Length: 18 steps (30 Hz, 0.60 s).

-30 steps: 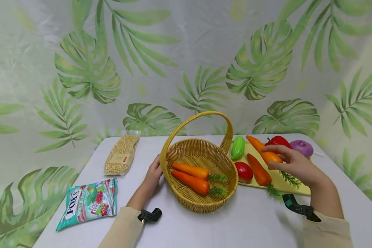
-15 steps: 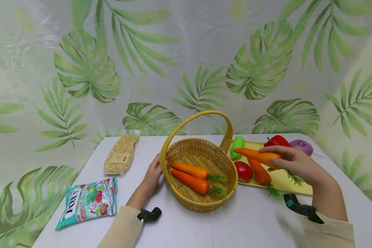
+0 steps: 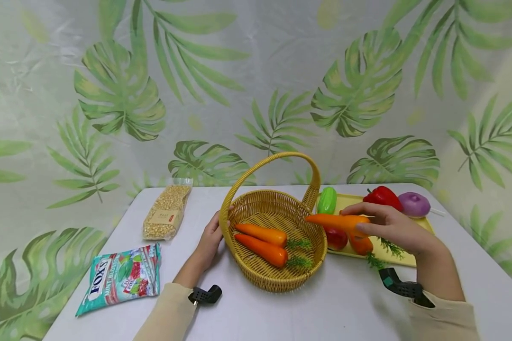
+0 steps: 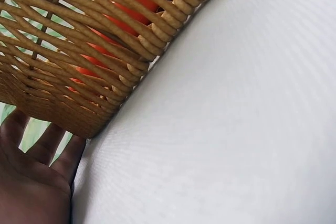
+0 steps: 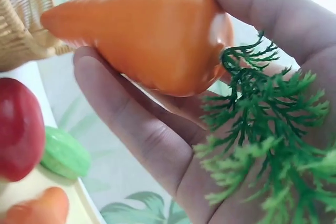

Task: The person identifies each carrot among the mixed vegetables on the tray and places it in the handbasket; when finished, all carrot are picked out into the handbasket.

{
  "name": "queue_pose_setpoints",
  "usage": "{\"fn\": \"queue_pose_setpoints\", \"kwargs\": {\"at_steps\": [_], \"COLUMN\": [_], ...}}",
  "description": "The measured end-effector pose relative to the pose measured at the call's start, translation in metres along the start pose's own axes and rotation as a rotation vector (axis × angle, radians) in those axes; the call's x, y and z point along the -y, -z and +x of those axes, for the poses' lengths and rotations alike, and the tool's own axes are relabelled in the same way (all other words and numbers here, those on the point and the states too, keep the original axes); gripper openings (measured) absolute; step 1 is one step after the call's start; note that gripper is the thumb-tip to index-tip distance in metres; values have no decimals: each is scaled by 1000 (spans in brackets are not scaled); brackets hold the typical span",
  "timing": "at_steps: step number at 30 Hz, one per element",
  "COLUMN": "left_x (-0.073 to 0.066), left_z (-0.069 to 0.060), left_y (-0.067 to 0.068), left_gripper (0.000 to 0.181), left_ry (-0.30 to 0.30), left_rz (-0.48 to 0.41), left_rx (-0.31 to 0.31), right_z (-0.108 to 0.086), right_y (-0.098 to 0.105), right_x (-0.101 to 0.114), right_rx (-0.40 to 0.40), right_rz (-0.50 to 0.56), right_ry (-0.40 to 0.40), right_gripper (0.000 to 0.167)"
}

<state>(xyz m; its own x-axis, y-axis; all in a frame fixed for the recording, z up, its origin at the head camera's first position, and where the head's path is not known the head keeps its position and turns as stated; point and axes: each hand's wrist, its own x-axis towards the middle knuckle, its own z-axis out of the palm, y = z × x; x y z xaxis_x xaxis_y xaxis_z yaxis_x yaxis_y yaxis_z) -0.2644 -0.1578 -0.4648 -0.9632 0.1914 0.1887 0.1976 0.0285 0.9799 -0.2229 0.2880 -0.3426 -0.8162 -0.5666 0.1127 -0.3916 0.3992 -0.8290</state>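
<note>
In the head view, a wicker basket [image 3: 262, 279] with a tall arched handle stands mid-table, holding two orange carrots [image 3: 262, 233] with green tops. My left hand [image 3: 209, 241] rests against the basket's left side; the left wrist view shows its fairly straight fingers [image 4: 47, 142] touching the woven wall. My right hand [image 3: 394, 229] grips another carrot [image 3: 333, 221] between thumb and fingers, raised over the tray, its tip pointing left near the basket's right rim. In the right wrist view, this carrot [image 5: 152, 35] lies across the fingers, its leafy top hanging over the palm.
On the right, a yellow tray [image 3: 398, 258] bears a green vegetable [image 3: 327, 201], a red round vegetable [image 3: 335, 239], another carrot [image 3: 361, 244], a red pepper [image 3: 382, 196] and a purple vegetable [image 3: 415, 204]. A grain bag [image 3: 166, 213] and a candy bag [image 3: 121, 277] lie left.
My right hand has lifted the carrot off the tray and carried it left toward the basket, turning it more level. My left hand and the basket have stayed in place.
</note>
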Motion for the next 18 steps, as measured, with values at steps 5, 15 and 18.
{"fn": "queue_pose_setpoints", "kwargs": {"at_steps": [5, 15, 18], "left_x": [1, 1, 0], "left_z": [-1, -1, 0], "left_y": [0, 0, 0], "left_gripper": [42, 41, 42], "left_ry": [-5, -1, -4], "left_rz": [3, 7, 9], "left_rx": [-2, 3, -1], "right_z": [12, 35, 40], "right_y": [-9, -36, -42], "right_x": [-2, 2, 4], "right_rx": [10, -43, -71], "right_rz": [55, 58, 36], "right_ry": [31, -35, -38], "right_gripper": [30, 31, 32]}}
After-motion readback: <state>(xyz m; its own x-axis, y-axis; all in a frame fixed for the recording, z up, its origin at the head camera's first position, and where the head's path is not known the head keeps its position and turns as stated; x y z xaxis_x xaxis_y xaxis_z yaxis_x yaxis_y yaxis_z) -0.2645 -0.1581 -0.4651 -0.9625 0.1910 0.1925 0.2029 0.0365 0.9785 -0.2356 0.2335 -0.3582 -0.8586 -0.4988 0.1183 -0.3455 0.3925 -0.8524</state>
